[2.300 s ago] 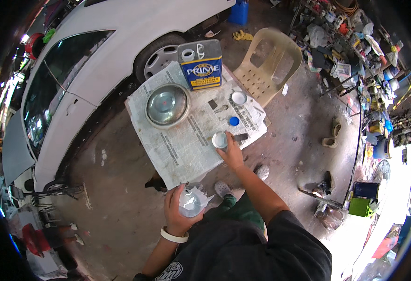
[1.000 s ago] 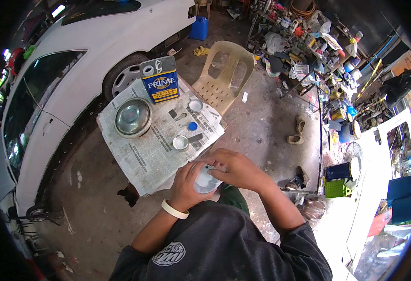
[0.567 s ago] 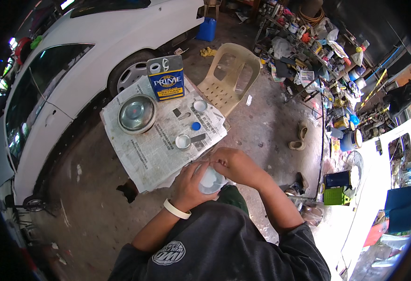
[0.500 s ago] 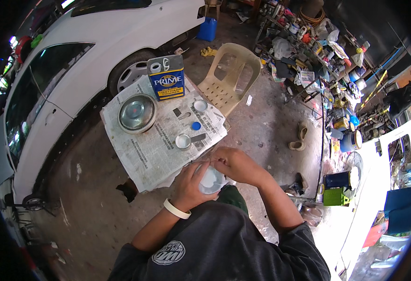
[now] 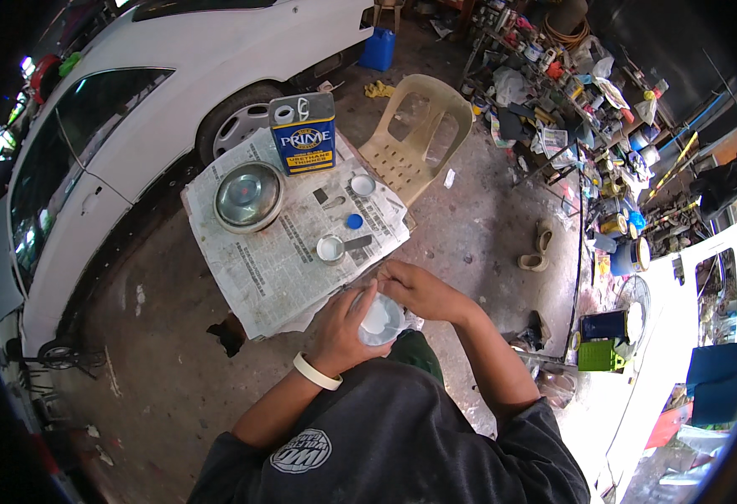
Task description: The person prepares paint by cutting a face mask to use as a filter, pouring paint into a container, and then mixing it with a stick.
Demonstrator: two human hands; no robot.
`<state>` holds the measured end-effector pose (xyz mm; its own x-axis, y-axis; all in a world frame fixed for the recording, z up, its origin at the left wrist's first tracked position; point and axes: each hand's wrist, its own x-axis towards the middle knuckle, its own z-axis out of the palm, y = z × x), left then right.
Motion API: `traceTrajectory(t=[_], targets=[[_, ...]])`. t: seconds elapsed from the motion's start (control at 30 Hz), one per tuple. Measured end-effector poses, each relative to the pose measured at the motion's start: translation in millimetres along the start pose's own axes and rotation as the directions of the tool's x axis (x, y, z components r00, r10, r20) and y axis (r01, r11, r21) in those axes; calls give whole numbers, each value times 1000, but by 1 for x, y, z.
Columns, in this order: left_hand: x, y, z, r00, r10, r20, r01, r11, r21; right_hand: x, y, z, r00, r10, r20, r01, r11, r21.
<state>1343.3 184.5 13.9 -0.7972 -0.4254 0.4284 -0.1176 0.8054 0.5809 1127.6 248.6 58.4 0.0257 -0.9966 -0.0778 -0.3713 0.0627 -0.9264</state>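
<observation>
My left hand point(image 5: 342, 329) is wrapped round a translucent plastic cup point(image 5: 380, 322) with white liquid in it, tilted near my lap. At the cup's far rim my right hand point(image 5: 419, 291) has its fingers pinched together; whatever they grip is hidden. Just beyond, on a newspaper-covered table point(image 5: 261, 294), stands a small open jar point(image 5: 330, 248) of white stuff. A blue cap point(image 5: 354, 221) and a round lid point(image 5: 363, 185) lie near it. Farther back are a round can with a shiny metal lid point(image 5: 249, 198) and a blue and yellow rectangular thinner can point(image 5: 303, 134).
A beige plastic chair point(image 5: 419, 139) stands against the table's far right side. The white car point(image 5: 100, 109) fills the left. At right are cluttered shelves point(image 5: 587, 101), a pair of clogs point(image 5: 539, 248) on the floor and a white car door point(image 5: 679, 319).
The view has shifted slightly, so the table things sit a little differently. My right fingers have shifted slightly at the rim, and more of the cup's inside shows. My left hand keeps its hold.
</observation>
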Motion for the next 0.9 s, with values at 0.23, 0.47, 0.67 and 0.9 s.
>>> traceTrajectory(t=[0.23, 0.47, 0.67, 0.9], targets=[[2, 3, 0, 1000, -9, -22, 8, 999, -40, 1, 7, 1, 999, 42, 25, -44, 997, 65], [-2, -1, 4, 999, 17, -44, -21, 995, -96, 1, -7, -2, 990, 129, 55, -134, 985, 106], [3, -2, 0, 1000, -19, -19, 16, 994, -112, 6, 6, 5, 979, 201, -4, -197, 963, 185], [4, -7, -7, 993, -71, -96, 61, 993, -100, 14, 16, 10, 962, 265, -60, -211, 866, 453]])
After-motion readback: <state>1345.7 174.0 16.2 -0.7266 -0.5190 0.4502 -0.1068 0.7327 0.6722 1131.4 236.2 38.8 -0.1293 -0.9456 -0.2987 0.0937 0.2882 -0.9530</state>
